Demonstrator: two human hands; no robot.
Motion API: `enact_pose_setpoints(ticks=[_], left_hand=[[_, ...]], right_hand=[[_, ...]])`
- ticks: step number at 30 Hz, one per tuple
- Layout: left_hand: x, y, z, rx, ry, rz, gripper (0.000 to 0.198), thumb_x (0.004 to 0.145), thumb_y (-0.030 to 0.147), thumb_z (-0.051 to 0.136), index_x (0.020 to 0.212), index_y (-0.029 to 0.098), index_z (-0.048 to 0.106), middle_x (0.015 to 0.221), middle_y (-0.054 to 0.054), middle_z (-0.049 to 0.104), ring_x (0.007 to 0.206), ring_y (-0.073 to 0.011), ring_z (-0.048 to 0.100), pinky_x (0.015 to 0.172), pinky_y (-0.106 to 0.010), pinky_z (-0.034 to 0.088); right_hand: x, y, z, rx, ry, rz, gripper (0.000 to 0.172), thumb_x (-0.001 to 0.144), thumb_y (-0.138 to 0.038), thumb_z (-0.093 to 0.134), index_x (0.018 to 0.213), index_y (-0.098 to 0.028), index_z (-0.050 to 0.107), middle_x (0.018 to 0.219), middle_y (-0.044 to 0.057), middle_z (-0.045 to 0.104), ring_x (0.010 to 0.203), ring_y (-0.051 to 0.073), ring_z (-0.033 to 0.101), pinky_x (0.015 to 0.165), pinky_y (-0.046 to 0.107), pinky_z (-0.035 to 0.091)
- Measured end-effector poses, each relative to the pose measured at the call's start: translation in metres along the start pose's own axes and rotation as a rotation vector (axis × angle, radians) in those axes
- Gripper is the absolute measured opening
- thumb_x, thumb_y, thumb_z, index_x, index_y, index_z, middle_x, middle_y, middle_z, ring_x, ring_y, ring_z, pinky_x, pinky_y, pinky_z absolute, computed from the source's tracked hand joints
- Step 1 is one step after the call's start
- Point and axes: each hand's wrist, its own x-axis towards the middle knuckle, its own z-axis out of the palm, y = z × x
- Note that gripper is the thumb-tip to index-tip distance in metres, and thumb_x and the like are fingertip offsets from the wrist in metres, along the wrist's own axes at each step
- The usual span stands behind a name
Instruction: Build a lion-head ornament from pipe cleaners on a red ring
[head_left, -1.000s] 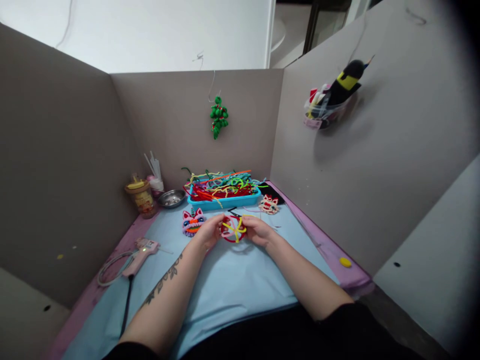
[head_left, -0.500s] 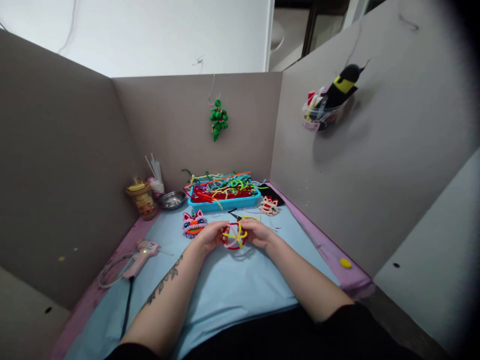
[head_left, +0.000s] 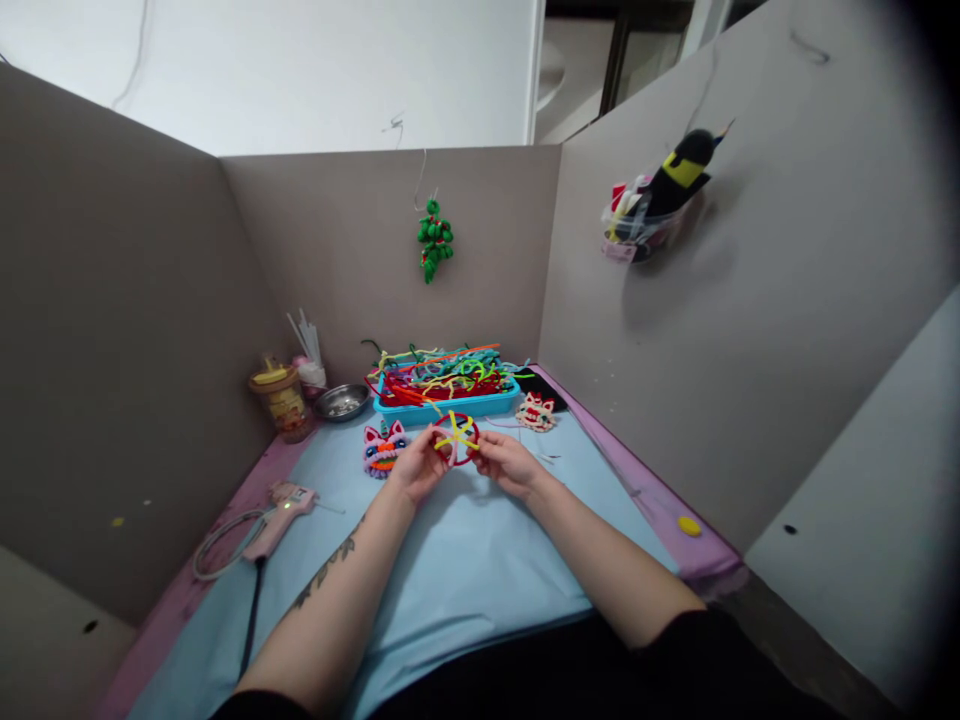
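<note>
Between my two hands is a round pipe-cleaner frame (head_left: 456, 440), a dark red ring crossed by yellow and pink strips, held up above the blue table cover. The fingers of my left hand (head_left: 420, 466) are closed on its left side. My right hand (head_left: 507, 462) pinches its right edge. Just left of my left hand sits a purple animal-face ornament (head_left: 384, 450) with pink ears and an orange mouth. A smaller cream and red animal-face ornament (head_left: 535, 412) lies beyond my right hand.
A blue tray (head_left: 420, 412) heaped with coloured pipe cleaners stands at the back. To the left are a pink glue gun (head_left: 279, 522) with its cable, a metal bowl (head_left: 343, 402) and a lidded cup (head_left: 283, 405). Grey partitions (head_left: 390, 260) enclose the table; a yellow disc (head_left: 689, 526) lies right.
Both hands have raised the ring frame slightly, moved it a little left and tilted it. The scissors seen behind it before are now hidden.
</note>
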Motion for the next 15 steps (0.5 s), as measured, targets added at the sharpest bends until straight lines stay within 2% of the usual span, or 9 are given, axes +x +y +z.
enact_pose_setpoints(ticks=[5,9,12,15], left_hand=[[-0.0021,-0.0029,0.0013,0.047,0.018,-0.037,0.015,0.080,0.024,0.057,0.068,0.014,0.057,0.062,0.001,0.054,0.054,-0.0077,0.053,0.056,-0.022,0.048],[-0.0009,-0.0028,-0.0001,0.018,-0.001,0.001,0.015,0.080,0.025,0.057,0.069,0.014,0.057,0.061,0.002,0.052,0.054,-0.0071,0.052,0.059,-0.023,0.048],[0.0011,-0.0030,-0.0024,0.002,0.022,0.030,0.013,0.080,0.026,0.058,0.072,0.016,0.056,0.062,0.003,0.052,0.054,-0.0074,0.052,0.057,-0.023,0.046],[0.0027,-0.0042,-0.0040,0.018,0.039,0.031,0.012,0.078,0.027,0.060,0.075,0.016,0.055,0.064,0.003,0.054,0.057,-0.0086,0.054,0.058,-0.024,0.046]], right_hand=[[0.0011,0.0007,0.0000,-0.045,0.026,-0.020,0.026,0.057,-0.032,0.076,0.071,-0.017,0.059,0.057,-0.002,0.057,0.049,0.007,0.046,0.048,0.020,0.030],[0.0041,0.0011,-0.0005,-0.119,0.121,-0.099,0.030,0.062,-0.036,0.071,0.083,-0.017,0.060,0.070,0.000,0.060,0.053,0.008,0.047,0.048,0.020,0.030],[0.0048,0.0013,-0.0008,-0.249,0.266,-0.294,0.029,0.066,-0.034,0.066,0.090,-0.021,0.059,0.079,0.000,0.059,0.062,0.010,0.049,0.052,0.021,0.034],[0.0010,0.0006,-0.0003,-0.487,0.368,-0.524,0.020,0.070,-0.030,0.062,0.089,-0.022,0.058,0.085,0.001,0.057,0.071,0.013,0.050,0.063,0.025,0.040]])
